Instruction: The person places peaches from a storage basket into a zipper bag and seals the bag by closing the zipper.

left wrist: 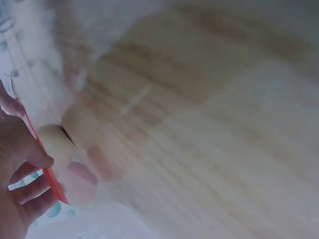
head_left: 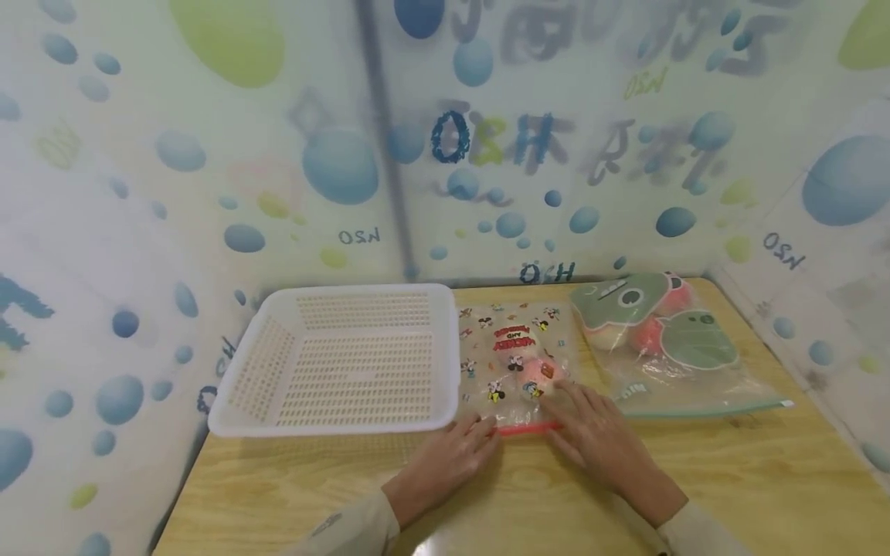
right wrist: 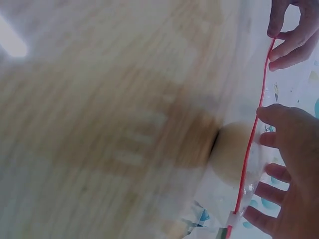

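A clear zip bag [head_left: 480, 332] with cartoon prints and a red zip strip [head_left: 524, 428] lies flat on the table. Inside it are two round objects, one pale [head_left: 518, 344] and one pink [head_left: 542, 374]. My left hand [head_left: 452, 459] pinches the strip's left end between thumb and fingers. Along the strip's right part lies my right hand [head_left: 601, 440], its thumb touching the red edge and its fingers stretched over the bag. In the right wrist view the pale round object [right wrist: 233, 154] shows through the plastic beside the strip.
A white perforated plastic basket [head_left: 348, 428] stands left of the bag. To the right, a larger zip bag [head_left: 681, 386] with green animal prints and a teal strip holds several pink and pale round objects. A bubble-patterned curtain [head_left: 278, 185] encloses the wooden table [head_left: 556, 517].
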Demonstrator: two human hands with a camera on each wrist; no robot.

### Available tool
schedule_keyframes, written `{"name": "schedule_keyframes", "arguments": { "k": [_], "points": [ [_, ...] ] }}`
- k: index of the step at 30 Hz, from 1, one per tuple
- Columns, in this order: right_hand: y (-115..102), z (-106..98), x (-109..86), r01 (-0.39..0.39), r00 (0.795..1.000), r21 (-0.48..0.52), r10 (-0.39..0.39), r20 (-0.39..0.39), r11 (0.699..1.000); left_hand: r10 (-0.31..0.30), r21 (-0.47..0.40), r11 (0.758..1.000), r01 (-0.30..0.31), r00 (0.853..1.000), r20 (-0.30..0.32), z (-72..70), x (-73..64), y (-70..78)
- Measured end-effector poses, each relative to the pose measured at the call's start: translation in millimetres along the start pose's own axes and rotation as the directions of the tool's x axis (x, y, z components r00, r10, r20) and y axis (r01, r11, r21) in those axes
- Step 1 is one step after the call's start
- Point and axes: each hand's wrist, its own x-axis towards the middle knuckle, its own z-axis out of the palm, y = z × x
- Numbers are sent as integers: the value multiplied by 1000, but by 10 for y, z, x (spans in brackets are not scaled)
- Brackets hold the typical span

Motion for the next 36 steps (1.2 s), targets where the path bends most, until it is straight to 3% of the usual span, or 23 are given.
{"name": "schedule_keyframes", "arguments": {
  "k": [5, 11, 17, 22, 28, 36],
  "points": [
    [27, 2, 52, -35, 999, -2, 35, 27, 999, -26, 4, 1000, 26, 999, 19, 19, 57, -17],
    [38, 34, 130, -33, 999, 8, 33, -5, 999, -58, 6, 998, 58, 998, 21, 39, 86, -12],
    [56, 62, 201, -65, 998, 5, 65, -1, 998, -97, 54, 994, 94, 993, 71, 71, 117, 20],
    [71, 87, 291, -65, 998, -22, 66, 22, 998, -169, 82, 984, 159, 978, 122, 74, 156, 30],
    [93, 92, 391, -57, 998, -56, 58, 14, 997, -214, 139, 972, 188, 954, 209, 74, 200, 71],
    [71, 75, 374, -68, 997, -63, 70, 34, 996, -233, 94, 972, 214, 928, 292, 27, 248, 114]
  ]
}}
